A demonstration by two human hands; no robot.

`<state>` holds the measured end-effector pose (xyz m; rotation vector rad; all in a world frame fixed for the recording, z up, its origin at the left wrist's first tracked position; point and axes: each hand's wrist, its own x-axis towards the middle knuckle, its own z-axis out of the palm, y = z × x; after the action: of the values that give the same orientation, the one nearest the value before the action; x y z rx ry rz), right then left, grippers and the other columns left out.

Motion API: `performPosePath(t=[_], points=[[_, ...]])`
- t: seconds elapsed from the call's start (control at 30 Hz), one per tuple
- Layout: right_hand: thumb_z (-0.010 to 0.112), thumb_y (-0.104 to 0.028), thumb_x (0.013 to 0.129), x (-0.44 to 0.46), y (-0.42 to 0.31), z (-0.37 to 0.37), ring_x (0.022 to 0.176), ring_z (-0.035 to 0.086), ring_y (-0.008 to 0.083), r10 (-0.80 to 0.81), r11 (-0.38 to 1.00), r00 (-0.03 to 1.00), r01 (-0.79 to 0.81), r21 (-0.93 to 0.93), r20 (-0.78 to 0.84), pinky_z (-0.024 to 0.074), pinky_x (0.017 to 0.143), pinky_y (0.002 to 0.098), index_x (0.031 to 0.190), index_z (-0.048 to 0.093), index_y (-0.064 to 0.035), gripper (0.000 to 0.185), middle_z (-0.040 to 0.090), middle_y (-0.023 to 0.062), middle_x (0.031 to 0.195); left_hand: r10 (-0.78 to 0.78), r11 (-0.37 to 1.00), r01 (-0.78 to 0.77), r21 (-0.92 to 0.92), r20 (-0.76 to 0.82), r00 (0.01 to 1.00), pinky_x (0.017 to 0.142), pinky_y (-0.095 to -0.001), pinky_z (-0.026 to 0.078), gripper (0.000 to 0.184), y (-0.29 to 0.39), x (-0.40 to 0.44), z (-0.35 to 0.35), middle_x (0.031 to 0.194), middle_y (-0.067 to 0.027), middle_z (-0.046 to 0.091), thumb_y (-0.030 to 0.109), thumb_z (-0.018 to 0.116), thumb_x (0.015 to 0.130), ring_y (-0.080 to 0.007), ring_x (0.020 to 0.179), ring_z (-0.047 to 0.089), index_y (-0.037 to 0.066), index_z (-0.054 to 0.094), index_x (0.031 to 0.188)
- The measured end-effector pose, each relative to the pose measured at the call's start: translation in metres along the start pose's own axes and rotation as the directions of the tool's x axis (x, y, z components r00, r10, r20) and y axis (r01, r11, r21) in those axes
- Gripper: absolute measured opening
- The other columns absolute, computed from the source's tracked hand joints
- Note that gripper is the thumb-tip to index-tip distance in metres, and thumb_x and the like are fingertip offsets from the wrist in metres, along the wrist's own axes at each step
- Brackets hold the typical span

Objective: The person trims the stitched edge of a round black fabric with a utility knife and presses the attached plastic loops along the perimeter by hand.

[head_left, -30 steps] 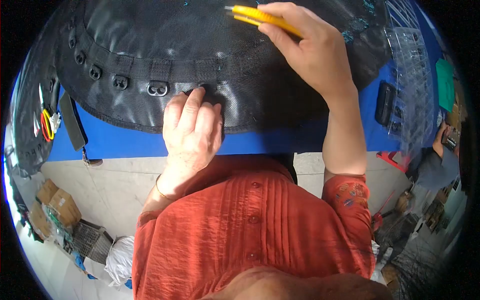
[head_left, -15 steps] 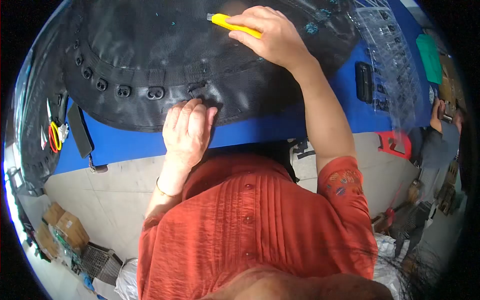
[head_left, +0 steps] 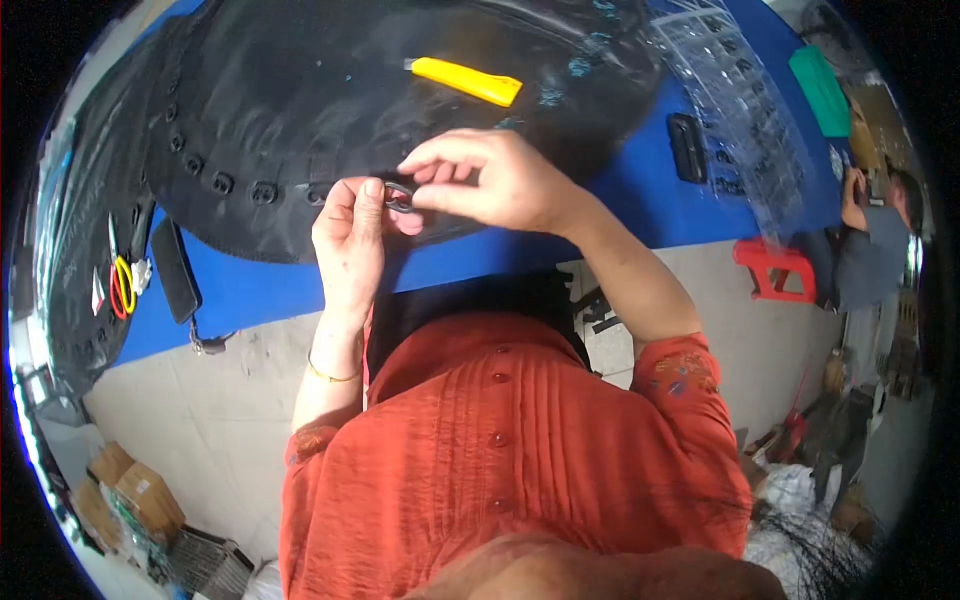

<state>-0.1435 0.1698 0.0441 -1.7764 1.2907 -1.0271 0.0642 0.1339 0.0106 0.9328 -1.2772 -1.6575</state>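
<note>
Between the thumb and fingers of my left hand (head_left: pixel 352 225) is a small black oval ring piece (head_left: pixel 399 197), held over the front edge of the black mesh fabric (head_left: pixel 300 110). The thumb and fingertips of my right hand (head_left: pixel 490 180) reach to the right side of this piece; the thumb seems to touch it, and the fingers are curved and apart from the thumb. A yellow cutter (head_left: pixel 468 81) lies on the fabric beyond my hands, its blade end to the left. Several black oval fittings (head_left: pixel 263 192) run along the fabric's curved edge.
On the blue table (head_left: pixel 640 205) at the right lie a black case (head_left: pixel 687 147), clear plastic trays (head_left: pixel 745 110) and a green item (head_left: pixel 820 90). Scissors (head_left: pixel 122 288) and a dark flat phone-like object (head_left: pixel 176 270) lie left. A red stool (head_left: pixel 776 270) and a person (head_left: pixel 875 240) are at the right.
My right hand has put the yellow cutter down on the fabric and come toward my left hand. My left hand has turned and now holds the small ring piece. The view has shifted.
</note>
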Motion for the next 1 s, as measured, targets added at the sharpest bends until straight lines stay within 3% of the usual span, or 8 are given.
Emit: performPosePath(t=[0.07, 0.3, 0.5, 0.53, 0.7, 0.73, 0.93, 1.0], points=[[0.076, -0.014, 0.09, -0.006, 0.0, 0.008, 0.085, 0.07, 0.0147, 0.035, 0.995, 0.999, -0.035, 0.093, -0.006, 0.0556, 0.076, 0.0282, 0.112, 0.071, -0.0018, 0.026, 0.073, 0.0089, 0.098, 0.036, 0.993, -0.038, 0.115, 0.018, 0.999, 0.071, -0.0274, 0.058, 0.021, 0.0, 0.001, 0.005, 0.088, -0.0099, 0.071, 0.017, 0.052, 0.108, -0.0144, 0.073, 0.07, -0.002, 0.06, 0.103], [0.071, -0.016, 0.092, -0.017, 0.012, -0.008, 0.082, 0.071, 0.0233, 0.084, 0.994, 0.983, -0.093, -0.049, -0.163, 0.056, 0.074, 0.0357, 0.097, 0.066, -0.0018, 0.016, 0.07, 0.0113, 0.09, 0.097, 0.926, -0.147, 0.347, 0.155, 0.983, 0.073, -0.0239, 0.052, 0.014, -0.008, 0.001, 0.027, 0.092, -0.0037, 0.066, 0.009, 0.06, 0.102, -0.009, 0.078, 0.062, 0.002, 0.056, 0.114], [0.074, -0.019, 0.091, -0.028, 0.033, -0.042, 0.075, 0.068, 0.0213, 0.038, 0.986, 0.904, -0.102, -0.13, -0.425, 0.0534, 0.069, 0.0346, 0.096, 0.064, -0.0031, 0.019, 0.068, 0.0092, 0.086, 0.226, 0.643, -0.423, 0.638, 0.369, 0.902, 0.074, -0.0324, 0.053, 0.018, -0.011, 0.0, 0.051, 0.095, -0.0124, 0.066, 0.007, 0.065, 0.097, -0.019, 0.079, 0.064, -0.001, 0.057, 0.112], [0.074, -0.018, 0.091, -0.031, 0.036, -0.047, 0.075, 0.068, 0.021, 0.046, 0.987, 0.886, -0.111, -0.116, -0.461, 0.0532, 0.068, 0.0346, 0.096, 0.064, -0.0031, 0.018, 0.068, 0.0092, 0.086, 0.319, 0.55, -0.548, 0.63, 0.448, 0.835, 0.076, -0.0371, 0.053, 0.017, -0.013, 0.003, 0.058, 0.092, -0.0169, 0.066, 0.009, 0.066, 0.096, -0.0278, 0.08, 0.066, -0.001, 0.059, 0.108], [0.073, -0.011, 0.087, -0.032, 0.057, -0.068, 0.076, 0.068, 0.0255, 0.005, 0.983, 0.837, -0.105, -0.153, -0.547, 0.0539, 0.068, 0.0377, 0.091, 0.06, -0.0029, 0.016, 0.066, 0.0107, 0.086, 0.097, 0.536, -0.554, 0.637, 0.606, 0.79, 0.071, -0.0415, 0.053, 0.014, -0.003, 0.018, 0.103, 0.089, -0.0201, 0.066, 0.009, 0.066, 0.095, -0.0331, 0.078, 0.066, 0.0, 0.059, 0.102], [0.073, -0.011, 0.086, -0.031, 0.059, -0.07, 0.077, 0.068, 0.0262, -0.01, 0.985, 0.827, -0.09, -0.149, -0.563, 0.0536, 0.068, 0.0378, 0.091, 0.06, -0.0028, 0.016, 0.066, 0.0109, 0.086, 0.144, 0.466, -0.648, 0.603, 0.671, 0.728, 0.068, -0.0416, 0.052, 0.014, -0.006, 0.026, 0.111, 0.086, -0.0208, 0.066, 0.01, 0.066, 0.094, -0.0329, 0.074, 0.066, -0.001, 0.059, 0.099], [0.071, -0.011, 0.087, -0.01, 0.079, -0.09, 0.08, 0.068, 0.0278, -0.067, 0.989, 0.759, -0.034, -0.143, -0.648, 0.0538, 0.071, 0.0393, 0.091, 0.059, -0.002, 0.016, 0.067, 0.0132, 0.087, 0.069, 0.619, -0.572, 0.539, 0.688, 0.722, 0.066, -0.0403, 0.052, 0.013, -0.014, 0.061, 0.159, 0.076, -0.0187, 0.066, 0.011, 0.066, 0.095, -0.0297, 0.066, 0.065, -0.001, 0.06, 0.095], [0.071, -0.011, 0.087, -0.003, 0.082, -0.098, 0.082, 0.07, 0.0258, -0.022, 0.995, 0.745, -0.045, -0.084, -0.666, 0.0546, 0.072, 0.0381, 0.094, 0.061, -0.0022, 0.015, 0.069, 0.0138, 0.089, 0.11, 0.663, -0.551, 0.507, 0.662, 0.742, 0.058, -0.0335, 0.05, 0.014, -0.028, 0.074, 0.161, 0.07, -0.0096, 0.062, 0.013, 0.065, 0.097, -0.0178, 0.059, 0.059, 0.0, 0.059, 0.095]])
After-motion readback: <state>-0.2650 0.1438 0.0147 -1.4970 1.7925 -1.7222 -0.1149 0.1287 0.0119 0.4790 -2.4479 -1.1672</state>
